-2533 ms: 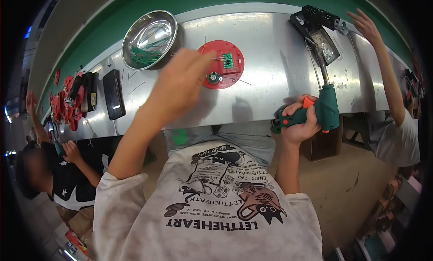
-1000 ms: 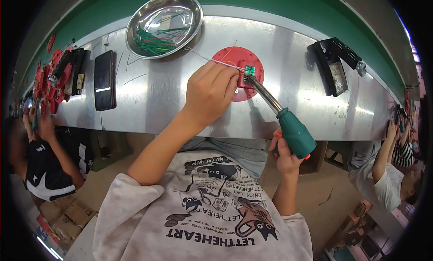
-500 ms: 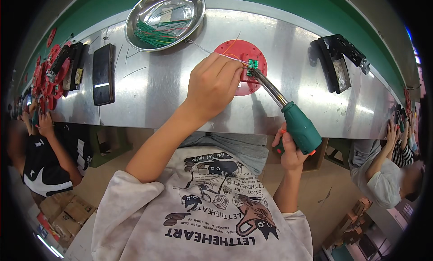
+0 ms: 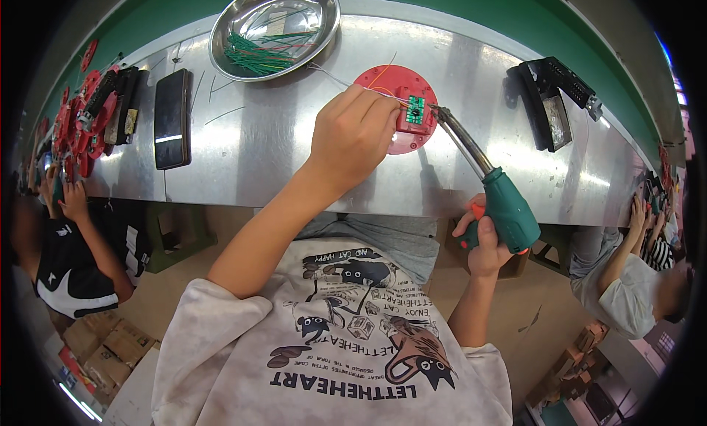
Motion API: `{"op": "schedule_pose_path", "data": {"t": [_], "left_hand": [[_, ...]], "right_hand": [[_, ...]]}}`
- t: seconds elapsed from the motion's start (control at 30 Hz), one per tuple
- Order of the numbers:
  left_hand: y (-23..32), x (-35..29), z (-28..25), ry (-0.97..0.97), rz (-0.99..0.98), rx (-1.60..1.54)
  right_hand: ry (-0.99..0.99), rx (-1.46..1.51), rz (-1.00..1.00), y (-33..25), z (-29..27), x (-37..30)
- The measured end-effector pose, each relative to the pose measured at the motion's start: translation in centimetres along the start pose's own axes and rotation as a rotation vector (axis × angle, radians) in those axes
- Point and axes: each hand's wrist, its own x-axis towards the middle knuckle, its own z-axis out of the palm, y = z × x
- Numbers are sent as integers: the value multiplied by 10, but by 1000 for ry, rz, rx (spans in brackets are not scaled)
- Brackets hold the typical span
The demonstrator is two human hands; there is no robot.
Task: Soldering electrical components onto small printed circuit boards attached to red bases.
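A: Where is the flat, round, red plastic disc (image 4: 414, 87) placed?

B: It is set on the shiny metal table (image 4: 258, 183), right in front of the body, maybe so both hands can be brought to it.

A: How is the green soldering gun with the long silver metal nose (image 4: 508, 209) held?

B: Its handle is gripped low by the right hand (image 4: 486, 248), with fingers wrapped round it. The nose is pointed up and left (away from the fingers, probably because it gets hot). Its tip is seen just beside the board, near the disc's right edge; whether the disc is touched cannot be told.

A: And the left hand (image 4: 355, 131)?

B: Its fingers are bent in by the disc, where the thin white wire (image 4: 328, 73) is seen. Maybe the wire is being steadied, but the fingertips are hidden, so a pinch cannot be told.

A: How does the disc look?

B: Its lower left is covered by the hand. A small green circuit board (image 4: 416, 111) with dark bits is seen on a raised red part. A thin orange wire (image 4: 381, 76) is bent across the top.
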Motion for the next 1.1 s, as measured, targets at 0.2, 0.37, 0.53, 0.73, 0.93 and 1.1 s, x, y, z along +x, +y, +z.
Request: {"op": "schedule_pose_path", "data": {"t": [0.2, 0.37, 0.53, 0.73, 0.93, 1.1], "left_hand": [[1, -1, 1, -15, 0, 7], [3, 2, 0, -10, 12, 13], [4, 2, -2, 1, 26, 1], [2, 2, -3, -2, 38, 3], [0, -2, 1, 9, 82, 44], [1, -1, 0, 8, 85, 59]], "right_hand": [[-38, 0, 5, 0, 7, 1], [-51, 8, 2, 2, 5, -1], [-83, -86, 0, 4, 4, -3], [-136, -109, -37, 6, 5, -4], [-160, -156, -24, 7, 4, -8], [-152, -153, -21, 7, 4, -7]]}}
